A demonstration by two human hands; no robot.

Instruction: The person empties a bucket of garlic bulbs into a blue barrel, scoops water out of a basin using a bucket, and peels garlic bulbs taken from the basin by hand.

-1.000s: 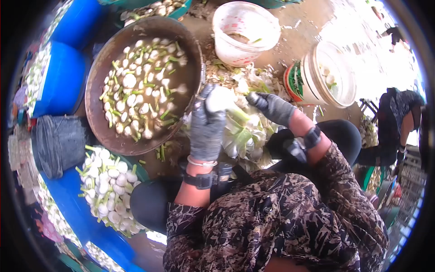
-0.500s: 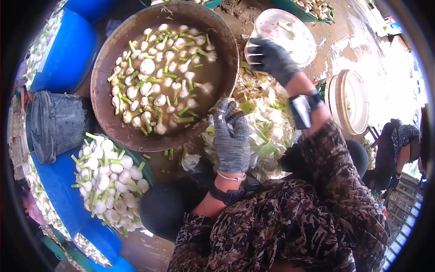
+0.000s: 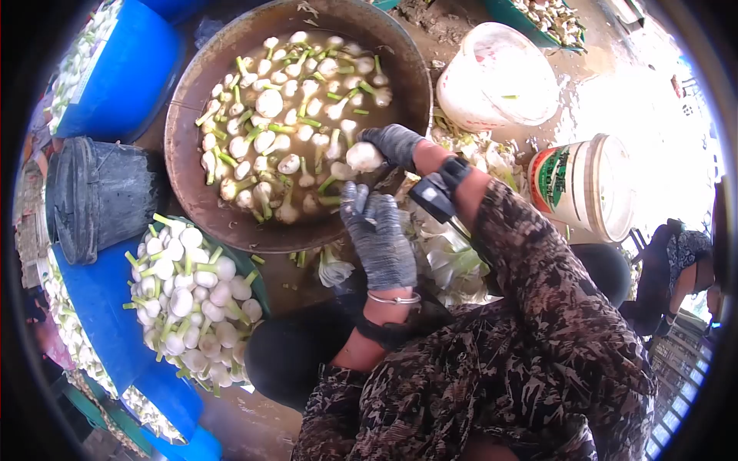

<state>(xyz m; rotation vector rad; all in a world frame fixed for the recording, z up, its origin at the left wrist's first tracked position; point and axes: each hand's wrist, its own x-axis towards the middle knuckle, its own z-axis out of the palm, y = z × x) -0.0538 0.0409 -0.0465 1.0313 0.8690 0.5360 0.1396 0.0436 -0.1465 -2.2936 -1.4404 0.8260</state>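
Observation:
My right hand (image 3: 393, 146), in a grey work glove, reaches over the near right side of a big round metal basin (image 3: 178, 180). Its fingers grip a large white garlic bulb (image 3: 364, 157) above the water. Just below, my left hand (image 3: 380, 246), gloved too, is at the basin's near rim with its fingers curled in and the thumb across them; I cannot tell what is in them. Many garlic bulbs (image 3: 269, 103) with short green stems float in the basin's murky water. Peeled leaves and skins (image 3: 450, 257) lie in a heap beneath my right forearm.
At the left, trimmed garlic bulbs (image 3: 188, 300) fill a green tub beside a dark bucket (image 3: 100, 203) lying on its side. Blue tubs (image 3: 123, 73) stand further left. To the right are a white bucket (image 3: 492, 100) and a printed bucket (image 3: 569, 184). Another person (image 3: 676, 269) is at the far right.
My right hand has come from beside the white bucket back to the basin and now holds a garlic bulb. The left hand has shifted slightly down. The white bucket looks tilted differently.

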